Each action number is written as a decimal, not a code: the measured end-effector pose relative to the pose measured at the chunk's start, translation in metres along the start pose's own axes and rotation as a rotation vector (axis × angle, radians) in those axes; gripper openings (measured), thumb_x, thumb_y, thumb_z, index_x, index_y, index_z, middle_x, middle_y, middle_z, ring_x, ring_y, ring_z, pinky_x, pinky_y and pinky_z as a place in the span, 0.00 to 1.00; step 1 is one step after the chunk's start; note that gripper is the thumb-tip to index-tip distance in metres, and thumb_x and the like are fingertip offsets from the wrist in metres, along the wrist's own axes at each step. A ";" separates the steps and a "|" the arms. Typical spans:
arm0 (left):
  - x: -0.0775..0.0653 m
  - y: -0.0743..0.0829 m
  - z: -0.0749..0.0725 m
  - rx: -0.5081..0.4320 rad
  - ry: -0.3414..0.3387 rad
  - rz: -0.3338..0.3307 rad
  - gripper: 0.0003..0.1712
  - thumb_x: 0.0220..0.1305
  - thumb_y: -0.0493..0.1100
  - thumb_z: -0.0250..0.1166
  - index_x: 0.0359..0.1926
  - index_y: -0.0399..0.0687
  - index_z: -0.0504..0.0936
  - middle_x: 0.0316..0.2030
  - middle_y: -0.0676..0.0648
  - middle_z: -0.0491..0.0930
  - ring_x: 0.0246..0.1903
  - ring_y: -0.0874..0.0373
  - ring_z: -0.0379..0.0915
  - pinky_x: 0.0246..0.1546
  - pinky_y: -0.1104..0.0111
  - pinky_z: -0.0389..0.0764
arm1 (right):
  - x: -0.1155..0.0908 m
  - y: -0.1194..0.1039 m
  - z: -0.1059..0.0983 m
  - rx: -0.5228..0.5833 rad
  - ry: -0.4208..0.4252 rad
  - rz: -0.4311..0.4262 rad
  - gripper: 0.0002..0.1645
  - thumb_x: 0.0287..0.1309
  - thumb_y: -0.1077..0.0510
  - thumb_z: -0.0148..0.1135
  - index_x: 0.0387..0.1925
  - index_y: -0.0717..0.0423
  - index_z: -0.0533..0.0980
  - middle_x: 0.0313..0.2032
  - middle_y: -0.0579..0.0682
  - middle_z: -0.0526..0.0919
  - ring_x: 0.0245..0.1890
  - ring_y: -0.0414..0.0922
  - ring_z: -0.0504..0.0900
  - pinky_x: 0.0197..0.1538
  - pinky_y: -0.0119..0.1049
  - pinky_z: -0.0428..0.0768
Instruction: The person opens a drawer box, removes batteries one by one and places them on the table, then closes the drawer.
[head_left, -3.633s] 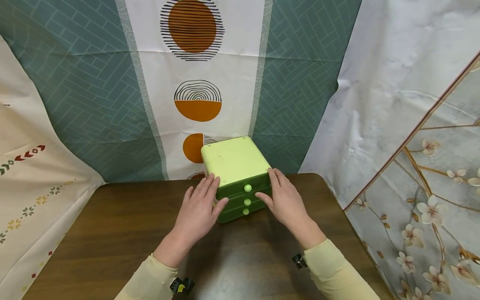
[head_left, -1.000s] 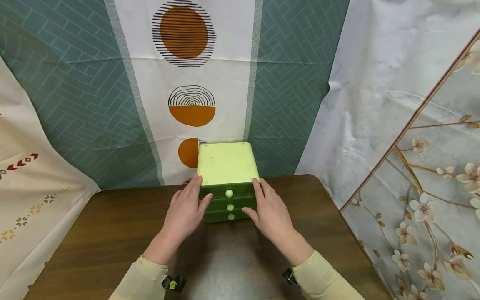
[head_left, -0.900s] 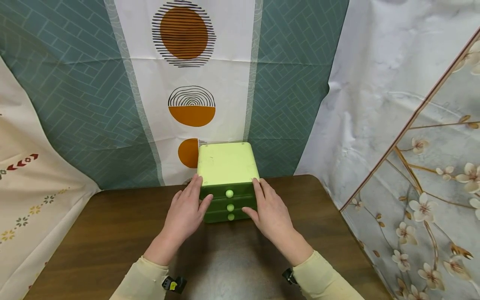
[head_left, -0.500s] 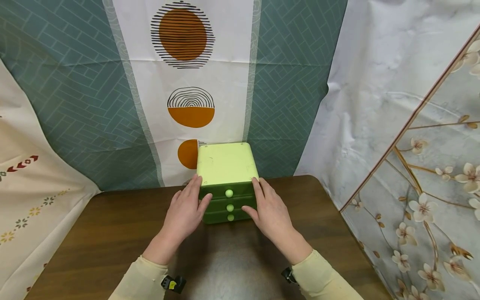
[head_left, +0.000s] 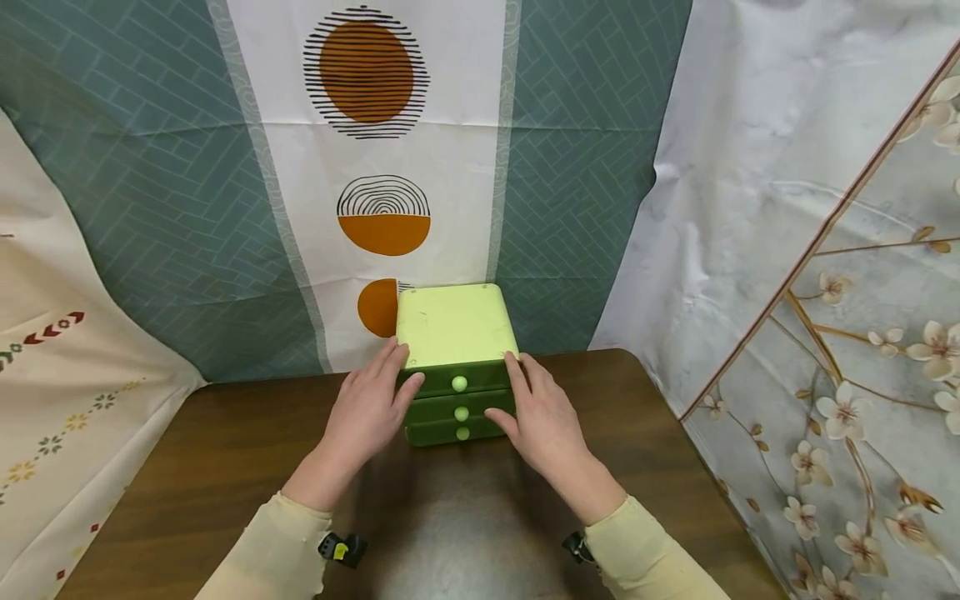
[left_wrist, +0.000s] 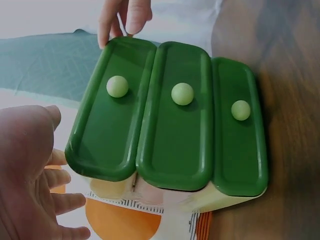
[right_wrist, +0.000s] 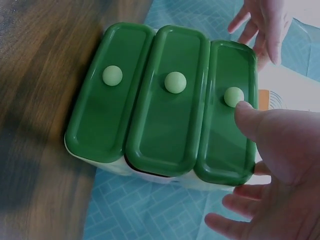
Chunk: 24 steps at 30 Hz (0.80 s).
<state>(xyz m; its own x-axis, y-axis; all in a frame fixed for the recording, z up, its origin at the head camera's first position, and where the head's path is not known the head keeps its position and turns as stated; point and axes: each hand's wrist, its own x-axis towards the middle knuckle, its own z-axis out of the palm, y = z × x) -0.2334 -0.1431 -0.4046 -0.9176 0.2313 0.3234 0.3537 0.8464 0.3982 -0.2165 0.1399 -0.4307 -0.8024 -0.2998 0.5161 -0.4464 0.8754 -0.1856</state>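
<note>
A small drawer box (head_left: pixel 456 325) stands upright against the back cloth, with a pale green top and three dark green drawers, all pushed in. Each drawer has a round pale knob (left_wrist: pixel 182 94). My left hand (head_left: pixel 365 407) is at the box's upper left front corner, its fingers nearly straight; in the left wrist view a gap shows between hand (left_wrist: pixel 30 170) and drawer fronts. At the opposite front corner my right hand (head_left: pixel 546 414) has its fingers extended along the side, and in the right wrist view its thumb lies near the top drawer's knob (right_wrist: pixel 233 96).
The box stands at the back of a dark brown wooden table (head_left: pixel 465 525). Behind it hangs a teal and white cloth (head_left: pixel 465 208) with orange circles. A cream cloth (head_left: pixel 60 400) borders the left, a floral one (head_left: pixel 840 467) the right.
Seen 3.6 seconds ago, the box stood at an angle; it has been turned to face me squarely. Within the last half second my left hand has shifted slightly up, while the right hardly moved.
</note>
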 end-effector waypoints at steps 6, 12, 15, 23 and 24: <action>0.015 0.005 -0.008 0.039 -0.015 0.034 0.39 0.89 0.59 0.53 0.87 0.42 0.62 0.86 0.38 0.56 0.82 0.36 0.58 0.78 0.34 0.57 | -0.001 -0.001 -0.002 -0.017 0.026 -0.003 0.54 0.70 0.41 0.77 0.84 0.61 0.64 0.74 0.68 0.72 0.70 0.64 0.77 0.66 0.61 0.81; 0.030 0.006 -0.013 0.070 -0.039 0.058 0.38 0.89 0.60 0.51 0.87 0.43 0.63 0.86 0.39 0.58 0.82 0.38 0.58 0.78 0.36 0.59 | -0.001 -0.004 -0.003 -0.023 0.077 -0.030 0.53 0.68 0.44 0.80 0.82 0.64 0.67 0.73 0.65 0.74 0.71 0.62 0.76 0.68 0.59 0.80; 0.035 0.006 -0.015 0.080 -0.051 0.060 0.39 0.90 0.61 0.49 0.86 0.42 0.64 0.85 0.39 0.58 0.82 0.39 0.58 0.77 0.34 0.59 | -0.001 -0.005 -0.004 -0.024 0.088 -0.043 0.52 0.68 0.44 0.80 0.82 0.64 0.67 0.72 0.64 0.75 0.73 0.61 0.75 0.70 0.58 0.78; 0.047 0.004 -0.019 0.091 -0.101 0.032 0.40 0.90 0.62 0.47 0.87 0.40 0.62 0.86 0.39 0.56 0.84 0.40 0.54 0.79 0.33 0.53 | -0.001 -0.008 -0.007 -0.026 0.103 -0.067 0.48 0.69 0.45 0.79 0.80 0.62 0.70 0.72 0.62 0.76 0.74 0.60 0.74 0.73 0.58 0.75; 0.048 0.003 -0.019 0.094 -0.108 0.027 0.40 0.90 0.62 0.47 0.87 0.40 0.61 0.86 0.39 0.56 0.84 0.41 0.54 0.79 0.34 0.53 | -0.001 -0.009 -0.007 -0.027 0.113 -0.074 0.48 0.69 0.45 0.78 0.80 0.62 0.70 0.72 0.61 0.76 0.74 0.60 0.74 0.73 0.58 0.75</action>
<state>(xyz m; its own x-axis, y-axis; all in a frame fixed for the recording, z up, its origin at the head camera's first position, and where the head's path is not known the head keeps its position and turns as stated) -0.2734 -0.1383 -0.3719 -0.9238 0.3010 0.2365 0.3649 0.8790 0.3070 -0.2090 0.1347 -0.4235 -0.7172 -0.3207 0.6187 -0.4908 0.8627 -0.1217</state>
